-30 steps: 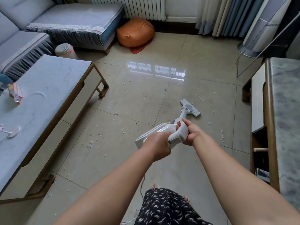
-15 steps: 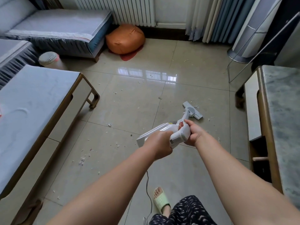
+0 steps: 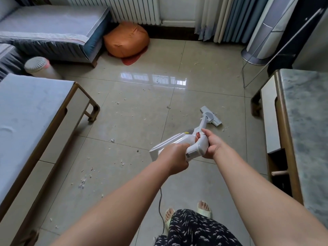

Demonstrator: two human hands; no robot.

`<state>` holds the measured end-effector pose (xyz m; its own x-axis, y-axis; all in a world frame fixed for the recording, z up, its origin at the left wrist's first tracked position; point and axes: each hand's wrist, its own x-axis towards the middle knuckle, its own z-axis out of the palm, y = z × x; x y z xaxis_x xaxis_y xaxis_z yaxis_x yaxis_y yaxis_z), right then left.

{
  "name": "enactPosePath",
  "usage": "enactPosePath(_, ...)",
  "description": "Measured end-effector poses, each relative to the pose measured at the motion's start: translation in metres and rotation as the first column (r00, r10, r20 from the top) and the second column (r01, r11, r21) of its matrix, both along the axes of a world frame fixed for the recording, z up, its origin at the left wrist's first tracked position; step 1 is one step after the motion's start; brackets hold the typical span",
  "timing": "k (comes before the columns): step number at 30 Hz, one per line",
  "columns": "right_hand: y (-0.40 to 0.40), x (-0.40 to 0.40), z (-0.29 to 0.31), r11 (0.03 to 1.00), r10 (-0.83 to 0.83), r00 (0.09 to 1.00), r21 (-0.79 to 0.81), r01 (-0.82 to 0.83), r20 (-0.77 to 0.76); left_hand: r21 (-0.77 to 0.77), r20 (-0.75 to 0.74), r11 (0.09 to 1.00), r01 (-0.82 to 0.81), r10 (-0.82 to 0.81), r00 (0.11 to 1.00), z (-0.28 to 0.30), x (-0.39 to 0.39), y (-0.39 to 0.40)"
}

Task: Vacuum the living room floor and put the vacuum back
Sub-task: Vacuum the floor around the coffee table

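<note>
I grip the white plastic stick vacuum point(image 3: 179, 142) with both hands: my left hand point(image 3: 173, 159) wraps the rear of its smooth curved handle, my right hand point(image 3: 212, 144) curls round the front of the grip, fingers clamped tight. The vacuum sits at centre, its short tube running toward one o'clock to the flat grey-and-white floor head point(image 3: 211, 117), which rests on the glossy beige tiled floor point(image 3: 142, 112). Pale paper-like scraps point(image 3: 82, 181) litter the tiles toward eight o'clock. A thin dark cord point(image 3: 159, 208) trails down at six o'clock; my arm hides where it joins. At nine o'clock stands a grey-topped, brass-framed counter point(image 3: 32, 112), cut off by the edge. A soft orange beanbag point(image 3: 126, 39) slumps at eleven o'clock.
</note>
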<state>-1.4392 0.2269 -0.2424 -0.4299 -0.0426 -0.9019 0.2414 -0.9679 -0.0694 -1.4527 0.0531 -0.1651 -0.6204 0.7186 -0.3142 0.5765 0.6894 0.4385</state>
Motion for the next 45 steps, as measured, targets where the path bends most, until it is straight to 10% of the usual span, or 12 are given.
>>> enactPosePath(45,0.183,-0.011,0.006,0.997,0.047,0.999,0.067,-0.046,-0.006,-0.019,0.094,1.000,-0.015,0.017,0.995,-0.006,-0.009,0.190)
